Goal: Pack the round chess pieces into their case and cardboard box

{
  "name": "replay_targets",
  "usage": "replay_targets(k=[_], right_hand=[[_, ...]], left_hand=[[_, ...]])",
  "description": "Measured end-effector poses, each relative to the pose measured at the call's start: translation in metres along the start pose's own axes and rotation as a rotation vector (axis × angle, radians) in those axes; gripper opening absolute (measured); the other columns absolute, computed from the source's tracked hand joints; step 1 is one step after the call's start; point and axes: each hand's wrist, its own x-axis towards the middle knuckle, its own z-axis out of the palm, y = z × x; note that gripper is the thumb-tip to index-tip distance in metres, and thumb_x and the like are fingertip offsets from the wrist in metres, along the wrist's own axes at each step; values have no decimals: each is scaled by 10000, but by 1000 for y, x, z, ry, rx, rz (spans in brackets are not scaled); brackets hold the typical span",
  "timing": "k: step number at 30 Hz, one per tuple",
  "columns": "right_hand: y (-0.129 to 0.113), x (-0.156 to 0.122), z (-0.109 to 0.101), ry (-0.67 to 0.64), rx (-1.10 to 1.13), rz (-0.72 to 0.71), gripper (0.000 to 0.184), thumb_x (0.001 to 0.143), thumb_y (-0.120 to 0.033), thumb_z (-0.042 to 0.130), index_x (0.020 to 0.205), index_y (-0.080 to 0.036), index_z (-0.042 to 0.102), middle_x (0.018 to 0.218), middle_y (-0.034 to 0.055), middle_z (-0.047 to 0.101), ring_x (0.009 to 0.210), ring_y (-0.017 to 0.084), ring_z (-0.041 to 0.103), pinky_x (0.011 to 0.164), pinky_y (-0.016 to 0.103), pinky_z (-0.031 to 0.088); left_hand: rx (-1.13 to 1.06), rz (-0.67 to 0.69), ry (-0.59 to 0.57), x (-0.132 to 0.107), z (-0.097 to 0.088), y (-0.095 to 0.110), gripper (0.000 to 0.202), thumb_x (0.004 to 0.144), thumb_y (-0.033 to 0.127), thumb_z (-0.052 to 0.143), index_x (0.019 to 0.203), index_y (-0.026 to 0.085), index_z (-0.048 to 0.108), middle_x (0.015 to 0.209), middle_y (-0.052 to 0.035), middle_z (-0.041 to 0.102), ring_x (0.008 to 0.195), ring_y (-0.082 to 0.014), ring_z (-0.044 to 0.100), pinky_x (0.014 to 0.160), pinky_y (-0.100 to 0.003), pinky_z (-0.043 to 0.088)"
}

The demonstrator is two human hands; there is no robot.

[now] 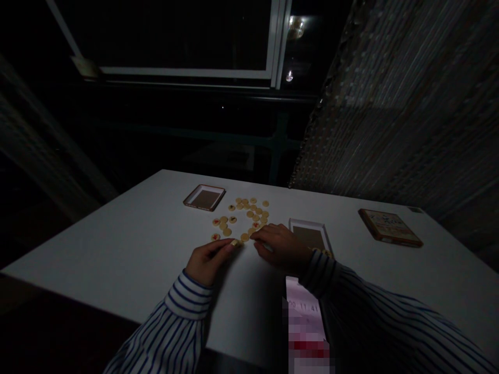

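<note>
Several round wooden Chinese chess pieces point(227, 232) lie scattered in the middle of the white table point(156, 244), some showing red or dark characters. My left hand point(208, 259) is closed on a small stack of chess pieces point(235, 242), pinched between thumb and fingers at the near edge of the scatter. Close by on the right, my right hand point(278, 244) reaches down with bent fingers, its fingertips at the pieces beside a plain-faced one point(244, 237). Whether those fingertips grip a piece is too dark and small to make out.
Behind my right hand stands an open box tray point(325, 236) with some pieces at its near end. Another shallow open tray point(187, 201) sits at the back left. A closed flat box point(390, 227) lies far right. A lit phone point(306, 306) is under my right forearm.
</note>
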Motion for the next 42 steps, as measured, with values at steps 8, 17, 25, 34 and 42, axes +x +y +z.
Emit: replay_targets(k=[8,17,25,34,42], right_hand=[[-5,2,0,29,47,-47,244,799,-228,456,1019,-168,540,980,48,606,935,161,507,782,302,343],[-14,6,4,76,11,-112,286,808,-309,463,1048,-164,524,958,59,602,920,171,505,780,303,334],[-23,8,5,74,-40,-105,251,827,-313,434,1009,-175,539,914,55,611,884,162,515,753,293,321],[-23,6,10,58,-36,-100,239,816,-295,443,983,-161,549,905,72,602,887,171,503,761,296,322],[-18,3,24,20,-70,-75,263,776,-259,477,1002,-145,547,917,73,593,838,174,499,733,293,346]], left_hand=[[-134,-84,0,-1,4,3,310,611,417,637,755,148,689,761,-65,697,747,-193,620,744,-300,470],[-215,-174,-8,1,9,-4,356,581,429,651,745,114,667,574,-18,629,508,-106,522,537,-224,418],[-249,-172,-67,1,11,-11,372,613,442,623,773,107,633,548,-8,590,513,-105,514,526,-228,407],[-199,-155,-64,-1,7,-11,326,634,417,617,762,118,641,613,-23,638,559,-111,549,571,-233,447],[66,-20,186,5,-9,-14,340,645,435,584,799,137,643,843,-74,674,799,-187,606,786,-326,460]])
